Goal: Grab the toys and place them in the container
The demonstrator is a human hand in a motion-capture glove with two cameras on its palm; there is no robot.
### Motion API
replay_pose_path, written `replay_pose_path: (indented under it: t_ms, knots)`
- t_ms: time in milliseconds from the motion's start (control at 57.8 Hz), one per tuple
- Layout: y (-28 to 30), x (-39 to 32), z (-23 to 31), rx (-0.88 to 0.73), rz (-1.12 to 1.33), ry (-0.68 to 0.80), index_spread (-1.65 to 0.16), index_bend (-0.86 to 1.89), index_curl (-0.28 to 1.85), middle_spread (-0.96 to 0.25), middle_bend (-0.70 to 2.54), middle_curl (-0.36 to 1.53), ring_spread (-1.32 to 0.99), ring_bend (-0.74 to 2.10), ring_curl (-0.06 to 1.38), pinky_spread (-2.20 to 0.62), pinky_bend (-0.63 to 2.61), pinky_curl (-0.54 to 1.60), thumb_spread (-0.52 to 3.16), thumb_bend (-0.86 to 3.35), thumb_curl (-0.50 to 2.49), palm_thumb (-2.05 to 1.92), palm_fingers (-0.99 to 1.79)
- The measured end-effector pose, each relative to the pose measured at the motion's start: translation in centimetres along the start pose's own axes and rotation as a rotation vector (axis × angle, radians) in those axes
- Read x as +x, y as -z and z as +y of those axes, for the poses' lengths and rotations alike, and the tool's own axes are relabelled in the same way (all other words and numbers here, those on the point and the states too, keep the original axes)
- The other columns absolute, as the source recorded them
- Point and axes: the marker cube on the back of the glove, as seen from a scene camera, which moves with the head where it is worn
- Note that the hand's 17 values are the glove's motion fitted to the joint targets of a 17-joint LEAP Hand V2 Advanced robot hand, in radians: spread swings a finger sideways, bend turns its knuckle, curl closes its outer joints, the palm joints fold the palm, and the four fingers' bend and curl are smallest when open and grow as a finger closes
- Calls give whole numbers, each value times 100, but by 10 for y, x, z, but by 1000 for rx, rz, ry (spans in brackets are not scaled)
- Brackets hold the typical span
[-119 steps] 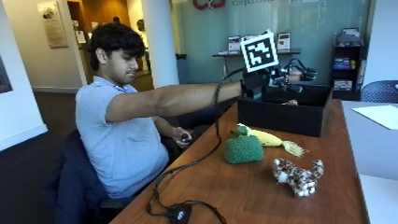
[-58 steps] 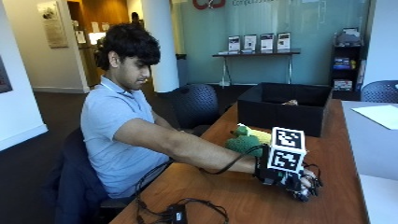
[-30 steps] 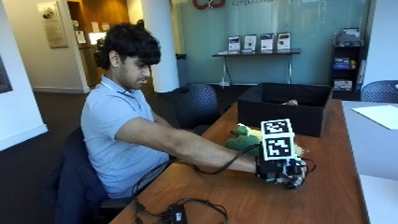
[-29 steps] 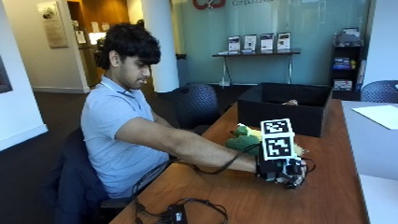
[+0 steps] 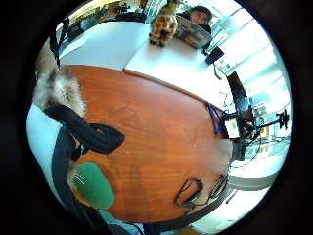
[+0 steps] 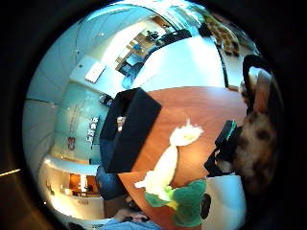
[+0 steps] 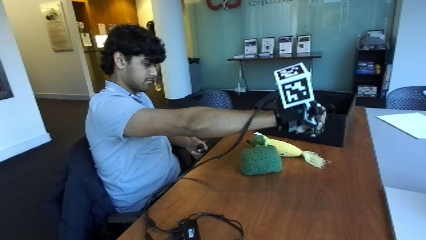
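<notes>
At frame centre I see a green and yellow plush toy (image 7: pixel 269 154) lying on the wooden table (image 7: pixel 319 200). Right of it, my gloved right hand (image 7: pixel 303 119) grips a spotted brown-and-white plush toy (image 6: pixel 256 139), raised beside the black container (image 7: pixel 336 112).

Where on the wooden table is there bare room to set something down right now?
Bare wood spans between the green plush toy and the cable bundle at the near end, and beside the toy toward the white table. It is crowded where the toy lies before the black container.
</notes>
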Motion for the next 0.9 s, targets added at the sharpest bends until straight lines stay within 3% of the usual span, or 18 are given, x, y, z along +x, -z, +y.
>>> replay_pose_path:
  t_ms: [312,519,710,779,883,900]
  knots:
    - [50,-170,-29,36,-38,210,-14,47,100,-29,48,70,-28,98,57,-40,113,48,114,18,72,75,90]
    - [44,-278,-26,11,-66,347,-14,44,106,-30,48,77,-29,100,59,-40,117,49,109,15,77,76,94]
    - [26,-333,-14,-45,-155,392,-14,42,111,-32,47,84,-29,102,61,-40,118,50,106,12,81,76,95]
    - [15,-345,-10,-159,-182,371,-15,40,113,-30,37,83,-27,100,61,-40,118,50,108,7,79,69,79]
    - [3,-357,-5,-284,-250,384,-19,38,107,-18,13,74,-16,60,57,-25,121,54,124,-14,61,17,-8]
    - [1,-358,-5,-287,-256,391,-21,36,104,-16,15,73,-14,55,56,-22,121,53,124,-14,59,11,-12]
